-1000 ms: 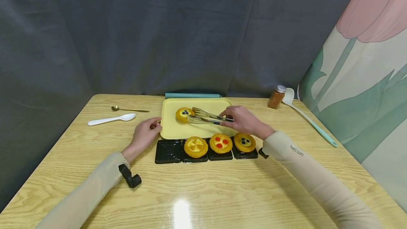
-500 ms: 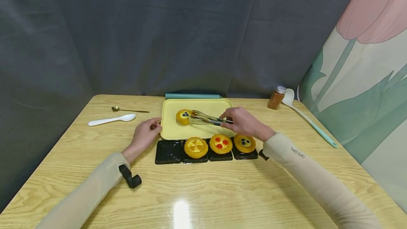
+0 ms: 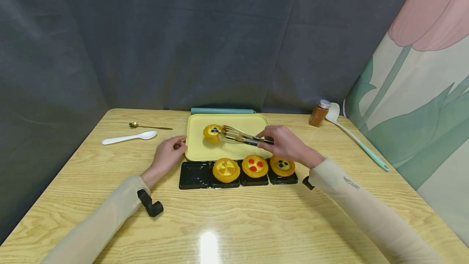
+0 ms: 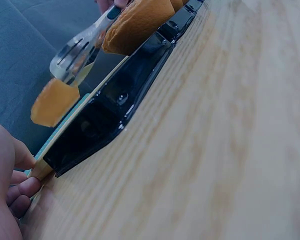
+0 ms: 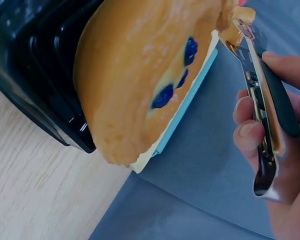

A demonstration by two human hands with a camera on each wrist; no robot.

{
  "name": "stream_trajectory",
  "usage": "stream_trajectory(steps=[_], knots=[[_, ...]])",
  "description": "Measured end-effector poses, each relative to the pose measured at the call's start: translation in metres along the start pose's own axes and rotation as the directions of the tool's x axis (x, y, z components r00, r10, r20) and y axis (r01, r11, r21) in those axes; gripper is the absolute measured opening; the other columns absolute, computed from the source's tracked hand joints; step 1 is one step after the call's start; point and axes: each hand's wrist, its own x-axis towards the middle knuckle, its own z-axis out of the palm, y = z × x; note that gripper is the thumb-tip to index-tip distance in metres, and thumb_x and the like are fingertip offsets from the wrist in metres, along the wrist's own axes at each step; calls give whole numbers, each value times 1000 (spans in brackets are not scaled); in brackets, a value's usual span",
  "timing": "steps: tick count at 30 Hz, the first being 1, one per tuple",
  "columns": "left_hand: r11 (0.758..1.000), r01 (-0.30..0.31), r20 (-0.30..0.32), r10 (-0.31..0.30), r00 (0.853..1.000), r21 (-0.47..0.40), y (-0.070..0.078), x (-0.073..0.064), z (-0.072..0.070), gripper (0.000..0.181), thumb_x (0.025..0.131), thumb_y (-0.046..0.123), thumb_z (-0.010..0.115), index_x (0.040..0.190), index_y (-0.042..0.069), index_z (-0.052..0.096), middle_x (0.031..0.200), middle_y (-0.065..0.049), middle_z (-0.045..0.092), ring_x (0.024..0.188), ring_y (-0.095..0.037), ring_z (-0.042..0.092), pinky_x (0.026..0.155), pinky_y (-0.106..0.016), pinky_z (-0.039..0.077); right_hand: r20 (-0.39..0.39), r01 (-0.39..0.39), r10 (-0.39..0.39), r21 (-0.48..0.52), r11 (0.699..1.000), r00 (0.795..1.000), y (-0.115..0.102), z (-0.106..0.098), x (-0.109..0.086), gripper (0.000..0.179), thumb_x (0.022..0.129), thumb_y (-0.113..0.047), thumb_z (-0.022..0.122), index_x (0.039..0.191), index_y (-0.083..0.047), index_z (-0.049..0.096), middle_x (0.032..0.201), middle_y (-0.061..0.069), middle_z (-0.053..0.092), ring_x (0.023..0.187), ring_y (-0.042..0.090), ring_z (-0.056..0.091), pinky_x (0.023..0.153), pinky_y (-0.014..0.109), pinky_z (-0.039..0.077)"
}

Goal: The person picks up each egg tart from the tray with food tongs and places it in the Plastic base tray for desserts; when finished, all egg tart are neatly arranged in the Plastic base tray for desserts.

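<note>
My right hand (image 3: 287, 144) grips a pair of metal tongs (image 3: 250, 138) with dark handles. The tong ends hold the right side of a blueberry-topped egg tart (image 3: 209, 135), which tilts above the yellow tray (image 3: 198, 150). In the left wrist view that tart (image 4: 54, 103) hangs clear of the tray at the tong tips. My left hand (image 3: 168, 154) pinches the tray's left edge between thumb and fingers. In front of the tray stands a row of black plastic holders, the leftmost holder (image 3: 194, 175) bare. The others carry an orange-wedge tart (image 3: 226, 170), a red-topped tart (image 3: 254, 166) and another blueberry tart (image 3: 282, 166).
A white spoon (image 3: 129, 137) and a thin gold spoon (image 3: 150, 126) lie at the left. Behind the tray is a teal bar (image 3: 222, 111). A spice jar (image 3: 318, 113) and a long turner (image 3: 359, 144) with a mint handle are at the right.
My right hand and the tongs have shifted slightly right. The tart in the tongs has tilted and lifted a little. My left hand has stayed on the tray's edge.
</note>
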Motion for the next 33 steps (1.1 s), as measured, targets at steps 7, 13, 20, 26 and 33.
stream_trajectory(steps=[7, 13, 20, 26, 33], knots=[[1000, -14, -3, 14, 1000, 6, 2, 0, 0, 43, 95, 12, 57, 135, -3, 62, 104, -14, 67, 96, -29, 59, 88, -42, 43, -12, 72, -72, -20, 997, 997, -12, -7, -14, 25, 93, -19, 75, 113, -5, 76, 89, -2, 66, 62, 6, 49, 59, 28, 45], [1000, -19, -6, 19, 1000, 11, 1, 0, 0, 42, 95, 11, 56, 134, -3, 63, 103, -14, 67, 95, -29, 59, 87, -42, 43, -33, 135, -135, -13, 991, 990, -25, -8, -23, 23, 91, -18, 76, 111, -6, 76, 84, -7, 60, 60, 4, 45, 57, 26, 43], [1000, -23, -2, 23, 1000, 14, 1, -1, 0, 42, 95, 11, 56, 134, -3, 63, 103, -15, 67, 94, -29, 59, 86, -42, 44, -6, 193, -193, -11, 981, 981, -40, -8, -28, 24, 91, -17, 76, 113, -6, 75, 84, -9, 58, 58, 1, 44, 55, 22, 43], [1000, -20, 8, 20, 1000, 9, 1, -2, -1, 42, 96, 10, 56, 135, -3, 62, 103, -14, 67, 94, -29, 58, 87, -43, 43, 41, 215, -215, 6, 977, 976, -48, -5, -28, 25, 91, -18, 76, 113, -6, 75, 87, -7, 59, 62, 2, 47, 56, 21, 45], [1000, -28, 13, 28, 1000, 3, 1, -2, -1, 42, 96, 10, 56, 136, -2, 62, 102, -13, 67, 91, -28, 58, 85, -43, 43, 59, 258, -257, -16, 966, 965, -56, -4, -27, 26, 92, -20, 76, 113, -5, 75, 86, -6, 57, 59, 0, 44, 57, 21, 44]])
